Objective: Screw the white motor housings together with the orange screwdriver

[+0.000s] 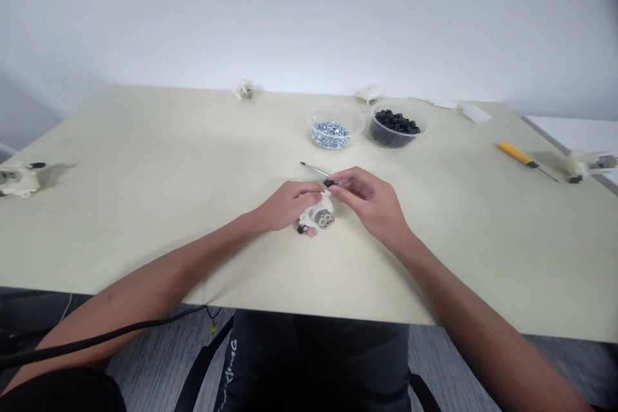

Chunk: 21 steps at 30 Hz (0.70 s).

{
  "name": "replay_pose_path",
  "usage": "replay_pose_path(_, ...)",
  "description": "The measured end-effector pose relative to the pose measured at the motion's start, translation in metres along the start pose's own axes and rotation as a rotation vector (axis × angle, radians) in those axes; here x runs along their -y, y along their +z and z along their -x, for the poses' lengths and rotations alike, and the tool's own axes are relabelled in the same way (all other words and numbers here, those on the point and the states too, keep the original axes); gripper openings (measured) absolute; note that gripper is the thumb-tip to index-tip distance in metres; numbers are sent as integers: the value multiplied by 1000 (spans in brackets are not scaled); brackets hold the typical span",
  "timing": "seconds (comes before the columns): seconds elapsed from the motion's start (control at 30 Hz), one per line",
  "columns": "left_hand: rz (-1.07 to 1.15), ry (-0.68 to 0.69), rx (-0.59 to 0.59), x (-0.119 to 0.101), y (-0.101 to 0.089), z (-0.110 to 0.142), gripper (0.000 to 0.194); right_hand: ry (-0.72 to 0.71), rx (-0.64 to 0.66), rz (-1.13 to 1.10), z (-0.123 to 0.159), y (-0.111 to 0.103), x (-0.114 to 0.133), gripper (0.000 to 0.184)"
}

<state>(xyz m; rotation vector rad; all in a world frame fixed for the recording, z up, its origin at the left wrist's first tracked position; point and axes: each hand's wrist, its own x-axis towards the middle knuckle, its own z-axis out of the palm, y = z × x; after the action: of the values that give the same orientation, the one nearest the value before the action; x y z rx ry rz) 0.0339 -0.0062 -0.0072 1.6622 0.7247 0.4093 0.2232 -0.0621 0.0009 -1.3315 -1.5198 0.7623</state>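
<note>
My left hand (291, 205) is closed around a white plastic housing with a round metal motor (324, 219) facing me. A small black piece with a shiny centre (302, 229) sits at the lower left of the housing. Between thumb and fingertips my right hand (369, 201) pinches a small black plastic part (330, 183), right at the top of the housing; whether the two touch I cannot tell. Just behind the hands lies a thin metal screwdriver shaft (315, 169), its other end hidden by my right fingers.
Beyond my hands stand a clear bowl of small silvery screws (331, 135) and a clear bowl of black parts (396, 129). A yellow-handled screwdriver (516, 154) lies at right. More white motor housings sit at left (19, 179), right (589, 163) and along the back (244, 89).
</note>
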Motion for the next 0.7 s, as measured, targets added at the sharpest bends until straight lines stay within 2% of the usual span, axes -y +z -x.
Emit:
replay_pose_path(0.13, -567, 213, -162, -12, -8, 1, 32, -74, -22, 60, 2, 2, -1, 16)
replay_pose_path(0.23, -834, 228, -253, -13, -10, 1, 32, -83, -12, 41, 3, 3, -1, 18)
replay_pose_path(0.33, -884, 185, -279, -8, -9, -1, 33, -83, -14, 33, 3, 3, -2, 18)
replay_pose_path(0.43, -878, 286, -327, -3, -6, -1, 36, -75, -20, 10, 3, 3, -2, 18)
replay_pose_path(0.57, -757, 440, -375, -4, -3, 3, 30, -15, -30, -63, 3, 4, 0, 16)
replay_pose_path(0.7, -610, 410, -433, -6, -1, 4, 20, -20, -20, -57, 4, 4, 3, 18)
